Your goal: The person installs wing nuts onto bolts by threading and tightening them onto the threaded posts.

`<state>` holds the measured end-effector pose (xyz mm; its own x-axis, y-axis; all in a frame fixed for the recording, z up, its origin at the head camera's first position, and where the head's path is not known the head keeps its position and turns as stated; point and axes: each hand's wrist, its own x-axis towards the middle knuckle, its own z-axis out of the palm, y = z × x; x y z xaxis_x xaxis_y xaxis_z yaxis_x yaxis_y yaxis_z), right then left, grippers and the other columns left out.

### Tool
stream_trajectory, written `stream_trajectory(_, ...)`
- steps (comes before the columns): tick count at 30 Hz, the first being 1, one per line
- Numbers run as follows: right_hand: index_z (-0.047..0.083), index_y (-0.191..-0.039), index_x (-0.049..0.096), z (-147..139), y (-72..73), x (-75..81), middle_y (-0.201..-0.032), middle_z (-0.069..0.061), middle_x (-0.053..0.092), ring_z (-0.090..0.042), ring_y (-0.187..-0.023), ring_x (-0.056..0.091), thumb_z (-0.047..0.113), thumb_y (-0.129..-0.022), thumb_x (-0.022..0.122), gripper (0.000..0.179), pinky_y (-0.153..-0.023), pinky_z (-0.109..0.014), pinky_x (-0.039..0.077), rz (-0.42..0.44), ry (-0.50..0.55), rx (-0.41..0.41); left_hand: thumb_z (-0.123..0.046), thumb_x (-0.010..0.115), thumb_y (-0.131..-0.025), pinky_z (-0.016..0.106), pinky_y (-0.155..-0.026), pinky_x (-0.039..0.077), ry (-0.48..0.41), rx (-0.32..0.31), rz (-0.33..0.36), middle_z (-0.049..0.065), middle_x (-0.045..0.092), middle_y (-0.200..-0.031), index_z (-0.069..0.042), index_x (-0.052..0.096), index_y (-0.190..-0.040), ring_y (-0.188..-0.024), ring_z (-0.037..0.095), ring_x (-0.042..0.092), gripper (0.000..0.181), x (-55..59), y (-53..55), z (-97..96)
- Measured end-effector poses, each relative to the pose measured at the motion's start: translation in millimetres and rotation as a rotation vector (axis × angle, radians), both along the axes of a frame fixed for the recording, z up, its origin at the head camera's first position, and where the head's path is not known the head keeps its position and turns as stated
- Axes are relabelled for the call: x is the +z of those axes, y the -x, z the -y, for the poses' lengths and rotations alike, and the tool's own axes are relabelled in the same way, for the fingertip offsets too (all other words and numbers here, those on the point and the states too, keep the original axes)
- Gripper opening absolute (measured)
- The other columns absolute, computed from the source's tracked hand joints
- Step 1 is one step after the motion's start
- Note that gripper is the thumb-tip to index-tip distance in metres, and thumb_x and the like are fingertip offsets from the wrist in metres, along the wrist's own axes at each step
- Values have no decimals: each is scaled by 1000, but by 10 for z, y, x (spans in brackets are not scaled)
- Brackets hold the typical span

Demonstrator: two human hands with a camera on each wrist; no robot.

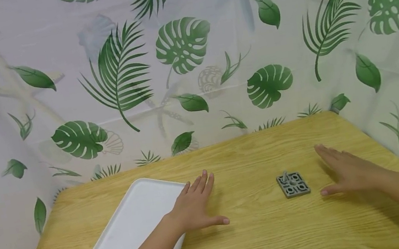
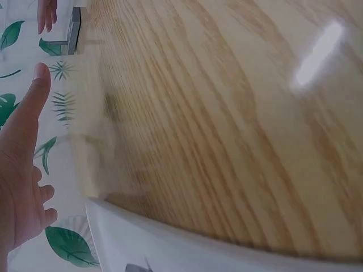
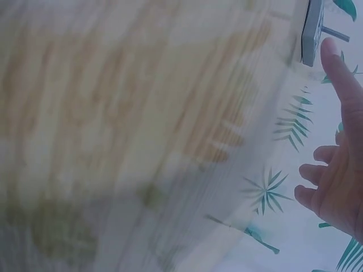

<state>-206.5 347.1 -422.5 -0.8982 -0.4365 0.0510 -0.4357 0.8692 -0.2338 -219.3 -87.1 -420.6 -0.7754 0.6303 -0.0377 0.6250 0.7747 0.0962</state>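
Note:
A small grey square plate (image 1: 293, 184) with raised circles and a thin upright peg lies flat on the wooden table. My left hand (image 1: 197, 207) hovers with spread fingers over the right edge of a white tray (image 1: 133, 226), holding nothing. To the right of the plate, my right hand (image 1: 351, 170) is held in the air, its fingers extended and its thumb apart, with no contact. In the left wrist view the plate (image 2: 74, 31) stands far off beyond my left thumb. The right wrist view has the plate (image 3: 312, 34) just past my right thumb.
The wooden table (image 1: 256, 237) reaches back to a leaf-patterned curtain (image 1: 193, 82), which also hangs along both sides. The tray's raised rim runs at a slant on the table's left part.

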Motion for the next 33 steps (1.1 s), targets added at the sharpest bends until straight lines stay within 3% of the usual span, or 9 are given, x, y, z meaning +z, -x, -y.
stream_trajectory(8, -13, -144, 15, 55, 33, 10, -142, -38, 30, -53, -124, 37, 57, -71, 74, 118, -97, -61, 34, -19, 14, 28, -72, 60, -74, 44, -110, 30, -103, -46, 87, 14, 3, -158, -9, 2, -152, -141, 32, 23, 116, 0, 7, -294)
stream_trajectory(15, -20, -141, 13, 113, 29, 17, -131, -36, 43, -55, -120, 37, 46, -79, 72, 108, -95, -62, 35, 67, 85, 0, -56, 75, -72, 40, -106, 37, -293, -63, 157, 13, 15, -157, -13, 8, -153, -138, 30, 31, 113, -45, -11, -472)
stream_trajectory(19, -22, -138, 18, 132, 50, 7, -115, -28, 54, -41, -104, 52, 41, -77, 76, 105, -86, -52, 45, 73, 116, 13, -46, 77, -74, 33, -102, 41, -485, -3, 268, 10, 29, -153, -16, 16, -152, -132, 26, 42, 103, -93, -14, -557)
stream_trajectory(24, -21, -133, 29, 186, 70, 23, -104, -17, 56, -20, -85, 53, 37, -76, 77, 95, -69, -33, 46, 156, 193, 1, -32, 80, -75, 20, -81, 52, -759, 77, 420, 13, 45, -142, -16, 24, -150, -111, 24, 60, 96, -149, 6, -673)
stream_trajectory(33, -19, -133, 31, 223, 63, 21, -96, -10, 53, -9, -74, 50, 29, -78, 77, 86, -59, -24, 46, 332, 335, -30, -19, 82, -74, 26, -79, 54, -1007, 237, 621, 12, 59, -129, -8, 34, -146, -100, 15, 65, 88, -178, 72, -858)
